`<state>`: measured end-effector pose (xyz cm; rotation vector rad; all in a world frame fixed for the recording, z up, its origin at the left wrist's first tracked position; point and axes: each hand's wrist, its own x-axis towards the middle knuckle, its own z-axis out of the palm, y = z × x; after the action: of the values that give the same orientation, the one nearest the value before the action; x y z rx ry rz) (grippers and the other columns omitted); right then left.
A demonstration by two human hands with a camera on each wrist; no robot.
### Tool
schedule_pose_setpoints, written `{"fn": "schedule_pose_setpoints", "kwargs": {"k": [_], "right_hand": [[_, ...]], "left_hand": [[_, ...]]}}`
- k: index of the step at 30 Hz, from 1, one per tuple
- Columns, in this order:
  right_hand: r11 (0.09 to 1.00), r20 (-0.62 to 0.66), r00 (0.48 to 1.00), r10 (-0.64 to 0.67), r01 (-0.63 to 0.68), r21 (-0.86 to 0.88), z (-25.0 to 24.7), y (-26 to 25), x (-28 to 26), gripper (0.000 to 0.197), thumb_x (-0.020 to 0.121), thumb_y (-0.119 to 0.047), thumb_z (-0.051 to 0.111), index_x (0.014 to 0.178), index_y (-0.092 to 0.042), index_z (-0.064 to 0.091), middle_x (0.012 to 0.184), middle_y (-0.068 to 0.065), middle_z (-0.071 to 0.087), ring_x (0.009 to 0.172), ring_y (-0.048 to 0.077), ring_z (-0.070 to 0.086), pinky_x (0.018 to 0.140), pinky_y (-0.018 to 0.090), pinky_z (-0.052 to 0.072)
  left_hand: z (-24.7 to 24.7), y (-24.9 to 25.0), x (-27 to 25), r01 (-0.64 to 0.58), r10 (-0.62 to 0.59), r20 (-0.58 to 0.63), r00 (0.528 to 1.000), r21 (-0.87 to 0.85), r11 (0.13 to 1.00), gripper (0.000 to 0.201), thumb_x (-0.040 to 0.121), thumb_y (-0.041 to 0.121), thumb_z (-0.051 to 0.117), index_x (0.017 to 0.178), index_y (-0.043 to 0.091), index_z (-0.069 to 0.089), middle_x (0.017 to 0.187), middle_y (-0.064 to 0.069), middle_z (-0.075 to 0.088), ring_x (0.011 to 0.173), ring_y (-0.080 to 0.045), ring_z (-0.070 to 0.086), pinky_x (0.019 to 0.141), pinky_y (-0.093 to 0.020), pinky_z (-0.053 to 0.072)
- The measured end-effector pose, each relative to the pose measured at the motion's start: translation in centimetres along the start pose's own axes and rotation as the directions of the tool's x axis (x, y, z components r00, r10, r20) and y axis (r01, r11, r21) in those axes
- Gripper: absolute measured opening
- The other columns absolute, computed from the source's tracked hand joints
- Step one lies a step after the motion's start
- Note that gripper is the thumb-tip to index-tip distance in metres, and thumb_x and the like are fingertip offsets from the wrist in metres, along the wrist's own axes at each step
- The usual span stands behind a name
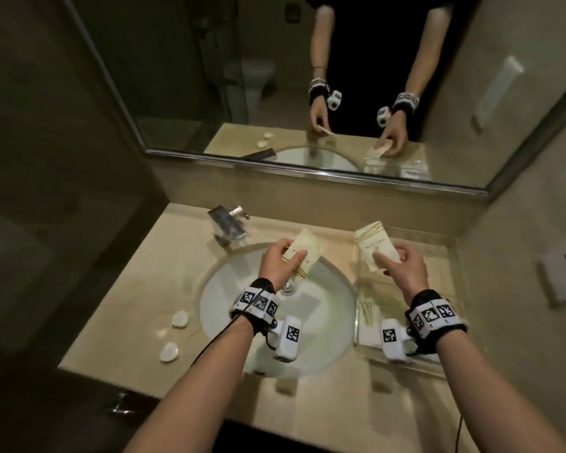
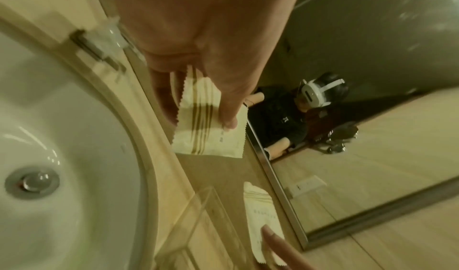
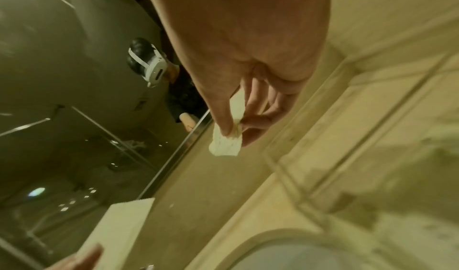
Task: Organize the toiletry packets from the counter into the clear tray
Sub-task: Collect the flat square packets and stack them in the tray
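Above the sink's far rim, my left hand (image 1: 291, 253) pinches cream packets with brown stripes (image 1: 304, 253). In the left wrist view the left hand (image 2: 198, 117) holds at least two overlapping packets (image 2: 208, 137) between thumb and fingers. My right hand (image 1: 389, 253) pinches another striped packet (image 1: 373, 246) by its lower end over the far part of the clear tray (image 1: 438, 289). In the right wrist view the right hand (image 3: 238, 129) squeezes the packet's end (image 3: 226, 146). More packets (image 1: 368, 317) lie flat in the tray's near part.
A white sink basin (image 1: 258, 322) sits mid-counter, with a chrome faucet (image 1: 229, 223) behind it. Small white round items (image 1: 178, 320) lie on the left counter. A small pale block (image 1: 286, 385) rests at the front edge. The mirror (image 1: 307, 93) runs along the back.
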<state>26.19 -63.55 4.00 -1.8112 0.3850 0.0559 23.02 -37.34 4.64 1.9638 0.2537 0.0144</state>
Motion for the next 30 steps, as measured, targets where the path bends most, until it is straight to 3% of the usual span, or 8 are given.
{"fn": "schedule_pose_setpoints", "kwargs": {"k": [2,6,8,11,14,19,23,30], "right_hand": [[0.996,-0.053,0.996,0.072,-0.074,-0.043,-2.8,2.8,0.1,0.048,0.078,-0.023,0.079,0.118,-0.011,0.057,0.118,0.012,0.067,0.093,0.025,0.068,0.081,0.040,0.057],[0.979,-0.040,0.981,0.190,-0.193,-0.068,-5.9,7.4,-0.1,0.064,0.081,-0.037,0.076,0.133,-0.007,0.053,0.125,0.009,0.063,0.109,0.028,0.063,0.096,0.044,0.051],[0.964,-0.063,0.969,0.238,-0.244,-0.104,-6.3,9.4,-0.3,0.058,0.082,-0.037,0.074,0.130,-0.007,0.058,0.122,0.009,0.064,0.111,0.029,0.062,0.097,0.044,0.049],[0.942,-0.061,0.953,0.295,-0.301,-0.146,-6.0,11.3,0.0,0.055,0.081,-0.031,0.076,0.127,-0.005,0.061,0.121,0.012,0.067,0.109,0.030,0.063,0.100,0.044,0.050],[0.935,-0.054,0.944,0.325,-0.329,-0.133,-5.2,12.2,1.1,0.057,0.076,-0.024,0.080,0.126,-0.003,0.061,0.116,0.012,0.068,0.107,0.031,0.064,0.098,0.047,0.051],[0.897,-0.092,0.943,0.321,-0.333,-0.290,-4.0,11.1,1.6,0.037,0.079,-0.022,0.078,0.109,-0.005,0.067,0.113,0.014,0.068,0.109,0.032,0.062,0.100,0.038,0.048],[0.881,-0.100,0.948,0.302,-0.318,-0.350,-3.7,10.8,2.0,0.029,0.077,-0.024,0.079,0.098,-0.008,0.067,0.107,0.013,0.070,0.102,0.030,0.063,0.093,0.036,0.051],[0.843,-0.101,0.955,0.278,-0.293,-0.452,-4.1,10.4,1.5,0.035,0.076,-0.032,0.079,0.097,-0.009,0.064,0.101,0.009,0.068,0.098,0.029,0.063,0.082,0.034,0.050]], "left_hand": [[2.7,0.4,-0.3,-0.002,0.001,0.040,0.999,0.032,0.999,0.026,0.085,0.024,0.069,0.106,0.008,0.065,0.102,-0.005,0.069,0.090,-0.018,0.064,0.078,-0.027,0.049],[6.6,0.9,-1.2,0.021,-0.025,0.077,0.997,0.060,0.998,0.031,0.085,0.024,0.070,0.110,0.007,0.065,0.102,-0.001,0.067,0.094,-0.018,0.062,0.085,-0.029,0.050],[7.8,0.6,-1.5,0.031,-0.039,0.103,0.994,0.078,0.996,0.032,0.085,0.025,0.070,0.111,0.008,0.064,0.106,-0.003,0.068,0.097,-0.019,0.062,0.089,-0.034,0.052],[8.9,0.5,-1.8,0.036,-0.050,0.140,0.989,0.096,0.995,0.028,0.085,0.024,0.069,0.109,0.009,0.064,0.107,-0.007,0.069,0.096,-0.021,0.064,0.086,-0.034,0.053],[9.3,0.4,-1.8,0.036,-0.050,0.144,0.988,0.098,0.995,0.027,0.085,0.023,0.069,0.109,0.010,0.064,0.105,-0.005,0.068,0.093,-0.019,0.063,0.084,-0.031,0.052],[9.0,0.0,-1.8,0.044,-0.061,0.135,0.989,0.125,0.991,0.026,0.086,0.024,0.069,0.107,0.009,0.065,0.102,-0.004,0.069,0.090,-0.018,0.063,0.080,-0.030,0.052],[8.7,-0.6,-1.6,0.043,-0.064,0.130,0.989,0.157,0.987,0.024,0.086,0.025,0.067,0.104,0.009,0.064,0.100,-0.004,0.069,0.087,-0.019,0.064,0.076,-0.028,0.050],[9.4,-0.3,-1.4,0.089,-0.128,0.211,0.969,0.183,0.979,0.033,0.088,0.011,0.061,0.121,0.007,0.056,0.116,-0.010,0.066,0.103,-0.025,0.064,0.091,-0.039,0.053]]}}
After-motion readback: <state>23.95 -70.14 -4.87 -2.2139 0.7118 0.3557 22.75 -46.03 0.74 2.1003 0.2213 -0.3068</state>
